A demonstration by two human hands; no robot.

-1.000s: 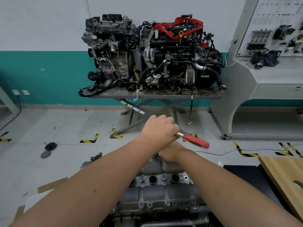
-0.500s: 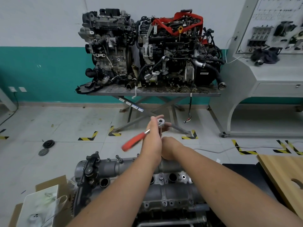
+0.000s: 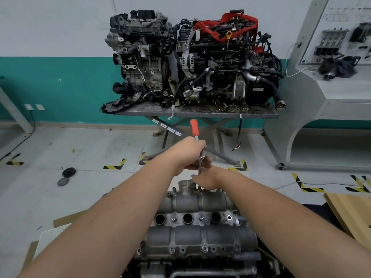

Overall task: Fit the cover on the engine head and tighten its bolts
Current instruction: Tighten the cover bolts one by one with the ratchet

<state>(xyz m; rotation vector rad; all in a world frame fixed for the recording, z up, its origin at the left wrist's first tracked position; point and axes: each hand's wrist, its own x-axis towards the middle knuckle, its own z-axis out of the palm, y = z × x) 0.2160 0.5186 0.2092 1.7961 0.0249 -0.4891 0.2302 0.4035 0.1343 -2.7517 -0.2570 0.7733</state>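
Across the floor, against a wall painted white above and teal below, a steel bench (image 3: 192,113) on crossed legs carries two complete engines (image 3: 140,57) side by side; the right one is draped in a red strap (image 3: 239,23) and shows a yellow dipstick loop. White labels run along one crossed leg, too small to read. To the right stands a grey console (image 3: 329,101) with an upright panel of parts and printed lines, also unreadable. Black-and-yellow corner marks (image 3: 115,165) dot the tiled floor, and two dark round discs (image 3: 66,176) lie at the left. A wooden board (image 3: 349,211) lies at the lower right, and cardboard (image 3: 46,237) at the lower left.

The engine head with its cover (image 3: 192,227) sits close under the camera, between the two forearms, which hide both its side edges. Its long axis runs away from the viewer toward the bench, with three round plug wells crossing it at mid-length and bolt heads along the flanges.

At the cover's far end, the left hand (image 3: 190,155) grips the ratchet (image 3: 197,145) near its head, its red handle pointing up and away. The right hand (image 3: 206,178) rests lower, against the extension bar at the cover's end; its fingers are hidden, so whether they close round anything cannot be told.
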